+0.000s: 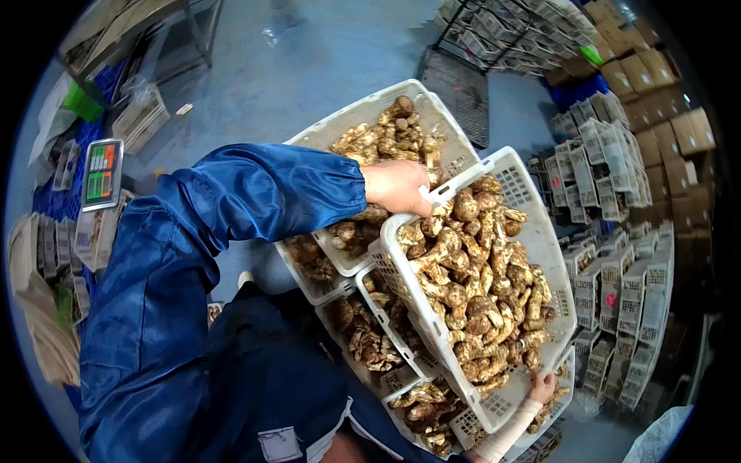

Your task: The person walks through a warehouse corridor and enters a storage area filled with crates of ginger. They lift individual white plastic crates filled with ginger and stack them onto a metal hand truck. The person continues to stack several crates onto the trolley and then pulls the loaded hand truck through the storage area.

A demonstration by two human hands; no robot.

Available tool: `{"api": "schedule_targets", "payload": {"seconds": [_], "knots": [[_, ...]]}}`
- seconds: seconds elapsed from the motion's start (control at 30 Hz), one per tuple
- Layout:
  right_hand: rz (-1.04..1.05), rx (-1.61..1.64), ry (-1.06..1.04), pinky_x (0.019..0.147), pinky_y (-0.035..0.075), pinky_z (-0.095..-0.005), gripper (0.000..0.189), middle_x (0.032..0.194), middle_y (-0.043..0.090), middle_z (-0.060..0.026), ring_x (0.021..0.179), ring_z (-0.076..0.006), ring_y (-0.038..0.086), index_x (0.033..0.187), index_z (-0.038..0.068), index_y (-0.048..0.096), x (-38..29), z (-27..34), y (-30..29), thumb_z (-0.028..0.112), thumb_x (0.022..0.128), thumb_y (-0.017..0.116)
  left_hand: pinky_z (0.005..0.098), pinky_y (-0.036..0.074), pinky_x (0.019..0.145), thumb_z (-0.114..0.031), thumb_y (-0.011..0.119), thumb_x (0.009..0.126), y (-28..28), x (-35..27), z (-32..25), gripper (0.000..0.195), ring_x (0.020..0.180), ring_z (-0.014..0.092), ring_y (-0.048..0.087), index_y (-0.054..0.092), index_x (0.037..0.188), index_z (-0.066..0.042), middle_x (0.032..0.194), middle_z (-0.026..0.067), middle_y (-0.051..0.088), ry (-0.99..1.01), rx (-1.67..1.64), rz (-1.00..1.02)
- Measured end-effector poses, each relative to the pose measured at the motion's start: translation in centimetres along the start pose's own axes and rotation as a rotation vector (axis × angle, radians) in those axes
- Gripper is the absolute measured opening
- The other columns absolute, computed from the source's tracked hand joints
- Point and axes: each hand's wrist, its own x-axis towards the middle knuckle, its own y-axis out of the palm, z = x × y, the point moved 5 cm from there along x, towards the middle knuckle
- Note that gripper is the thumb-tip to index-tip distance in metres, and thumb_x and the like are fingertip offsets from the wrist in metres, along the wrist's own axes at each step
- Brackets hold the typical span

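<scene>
A white perforated plastic basket sits tilted above other baskets, part-filled with brown, soil-streaked mushrooms. My left hand has its fingers closed around the basket's rim at the upper left corner. At the opposite end, my right hand grips the lower right rim, a cream cuff covering the wrist. Beyond my left forearm, another white basket contains more mushrooms. Beneath the held basket, several baskets hold darker mushrooms; the held one hides part of them.
A flat platform trolley stands on the blue floor. Stacked white baskets and cardboard boxes line the right side. To the left, a digital weighing scale sits near a metal-framed table.
</scene>
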Motion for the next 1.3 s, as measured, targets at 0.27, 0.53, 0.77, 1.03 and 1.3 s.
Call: {"api": "schedule_targets", "payload": {"seconds": [0.27,0.53,0.77,1.03,1.3], "knots": [[0.183,-0.071,-0.274,0.052,0.033,-0.0197,0.015,0.069,0.046,0.0012,0.057,-0.0063,0.04,0.092,0.002,0.048,-2.8,13.4,5.6,0.006,0.08,0.055,0.0268,0.04,0.06,-0.021,0.064,0.074,-2.4,-22.3,4.1,0.02,0.066,0.013,0.052,0.059,0.08,-0.002,0.069,0.0069,0.057,0.017,-0.324,-0.401],[0.627,0.062,-0.734,0.059,0.035,-0.0216,0.019,0.078,0.048,-0.0012,0.067,-0.0091,0.042,0.089,0.0,0.05,1.8,28.2,13.2,0.0,0.071,0.055,0.0317,0.04,0.059,-0.022,0.062,0.076,11.5,-35.9,-3.3,0.024,0.063,0.017,0.051,0.06,0.081,0.001,0.071,0.0122,0.056,-0.441,-0.496,-0.901],[0.868,-0.259,-1.253,0.05,0.038,-0.0304,0.017,0.061,0.045,-0.008,0.053,-0.0169,0.042,0.081,0.0,0.048,1.3,35.6,21.4,0.004,0.067,0.057,0.0393,0.04,0.061,-0.026,0.057,0.08,26.5,-38.2,-14.3,0.027,0.062,0.026,0.049,0.059,0.078,0.001,0.068,0.0109,0.053,-0.774,-0.38,-1.205],[1.163,-0.535,-1.231,0.067,0.045,-0.0402,0.026,0.078,0.056,-0.023,0.071,-0.0369,0.055,0.091,-0.002,0.049,-1.5,34.8,28.4,0.008,0.07,0.061,0.0312,0.039,0.046,-0.024,0.061,0.077,35.3,-36.8,-19.7,0.024,0.048,0.014,0.051,0.061,0.08,0.0,0.055,0.0059,0.055,-1.134,-0.804,-1.202],[1.199,-0.874,-1.273,0.071,0.049,-0.0376,0.028,0.082,0.059,-0.0219,0.077,-0.0318,0.06,0.095,-0.003,0.049,-6.0,34.4,40.7,0.016,0.076,0.059,0.0276,0.032,0.04,-0.023,0.06,0.08,36.9,-35.2,-10.9,0.022,0.045,0.01,0.044,0.06,0.082,-0.001,0.057,0.0029,0.052,-1.214,-1.229,-1.307]]}}
